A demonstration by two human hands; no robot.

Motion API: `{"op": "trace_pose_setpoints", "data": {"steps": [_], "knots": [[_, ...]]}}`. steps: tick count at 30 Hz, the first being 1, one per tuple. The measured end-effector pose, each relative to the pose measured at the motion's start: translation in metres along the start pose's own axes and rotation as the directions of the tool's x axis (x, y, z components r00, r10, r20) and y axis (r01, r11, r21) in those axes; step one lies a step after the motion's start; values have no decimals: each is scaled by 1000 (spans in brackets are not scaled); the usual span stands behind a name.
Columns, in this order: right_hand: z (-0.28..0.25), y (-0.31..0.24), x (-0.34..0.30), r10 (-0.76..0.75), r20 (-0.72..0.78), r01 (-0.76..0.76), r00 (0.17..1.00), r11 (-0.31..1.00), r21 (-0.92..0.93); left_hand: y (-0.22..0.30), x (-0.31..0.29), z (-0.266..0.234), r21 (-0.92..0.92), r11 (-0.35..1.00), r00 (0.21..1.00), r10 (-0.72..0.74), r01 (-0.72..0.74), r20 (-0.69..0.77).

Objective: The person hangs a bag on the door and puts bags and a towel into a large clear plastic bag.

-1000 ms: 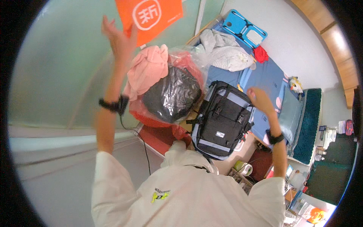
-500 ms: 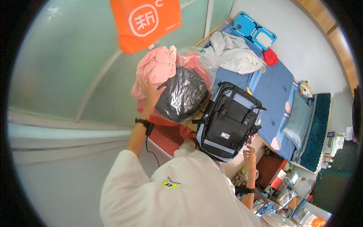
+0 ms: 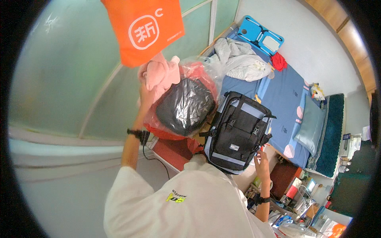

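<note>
At the far left, my left hand (image 3: 147, 96) grips a bunched pink cloth (image 3: 162, 75), its fingers partly hidden by the folds. The cloth lies against a clear plastic bag (image 3: 217, 69) holding a dark bundle (image 3: 185, 106) and something red. To the right of it, a black and grey-blue backpack (image 3: 238, 137) stands in front of me, its buckled straps facing up. By the backpack's lower right edge is my right hand (image 3: 262, 163), fingers apart and holding nothing; whether it touches the pack I cannot tell.
An orange bag (image 3: 168, 25) hangs above the cloth beside frosted panels (image 3: 63, 79). Behind the backpack is a bed (image 3: 278, 99) with a crumpled quilt (image 3: 248, 67), a blue folding table (image 3: 260, 35) and a pillow (image 3: 313, 127). Cluttered items fill the lower right.
My left hand has shifted left and slightly up, from between the cloth and bundle to the cloth's left side. The cloth is more bunched, leaving more bundle exposed. The whole view has shifted slightly.
</note>
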State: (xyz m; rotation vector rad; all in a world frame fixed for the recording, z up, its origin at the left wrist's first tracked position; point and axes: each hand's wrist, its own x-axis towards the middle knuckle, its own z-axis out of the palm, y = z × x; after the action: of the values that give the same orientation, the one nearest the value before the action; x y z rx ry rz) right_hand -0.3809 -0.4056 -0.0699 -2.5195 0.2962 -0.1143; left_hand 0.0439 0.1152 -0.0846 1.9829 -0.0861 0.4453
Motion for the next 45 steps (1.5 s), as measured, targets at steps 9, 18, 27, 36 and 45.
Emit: {"op": "trace_pose_setpoints", "data": {"steps": [9,18,27,36,45], "knots": [[0,-131,92,-208,148,169,967,956,238,163,-121,20,-539,810,972,204,-232,-113],[3,-175,93,-266,92,152,960,766,625,324,-181,30,-709,662,658,650,-244,381],[-58,-89,75,-230,316,55,921,877,478,327,-146,14,-777,617,868,312,125,387],[-128,-122,168,-439,290,297,850,855,425,332,-139,2,-379,901,820,373,-210,434],[-213,-225,272,-715,190,610,673,682,404,407,-60,-56,-378,871,733,474,-313,487]]}}
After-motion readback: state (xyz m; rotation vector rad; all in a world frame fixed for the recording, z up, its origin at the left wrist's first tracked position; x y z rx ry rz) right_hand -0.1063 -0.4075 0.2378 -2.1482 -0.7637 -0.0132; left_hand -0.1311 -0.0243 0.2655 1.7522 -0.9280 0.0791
